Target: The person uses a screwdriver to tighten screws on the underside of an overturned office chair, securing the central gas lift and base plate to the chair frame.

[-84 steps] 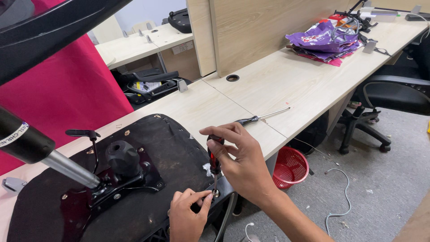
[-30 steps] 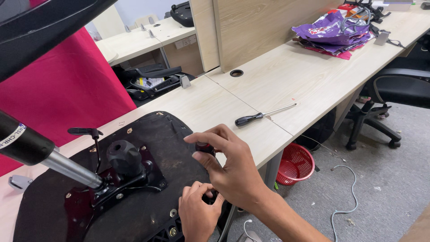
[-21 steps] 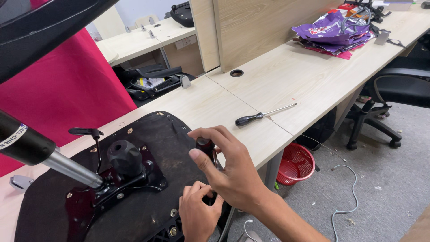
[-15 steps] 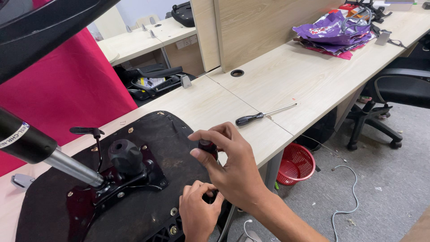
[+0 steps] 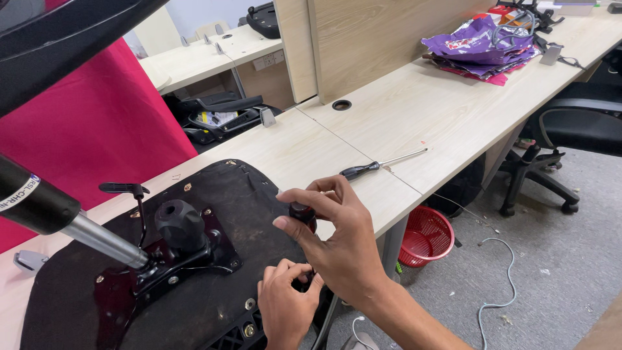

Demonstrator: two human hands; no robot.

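An upturned black chair seat (image 5: 214,194) lies on the wooden desk (image 5: 414,123), with its metal mechanism plate, a black knob (image 5: 178,223) and a gas cylinder (image 5: 58,217) sticking out to the left. My right hand (image 5: 337,240) grips the dark handle of a tool (image 5: 301,212) held upright at the seat's near right edge. My left hand (image 5: 285,308) pinches something small at the seat edge just below it; what it pinches is hidden. A black-handled screwdriver (image 5: 376,165) lies on the desk beyond my hands.
A red mesh bin (image 5: 424,236) stands on the floor under the desk. A black office chair (image 5: 570,129) is at right. Purple bags (image 5: 476,45) lie at the far desk end. A wooden divider (image 5: 382,39) rises behind. Cables trail over the grey floor.
My right hand has left the screwdriver on the desk, come back to the seat edge and closed on the upright tool handle. My left hand has stayed at the seat's edge.
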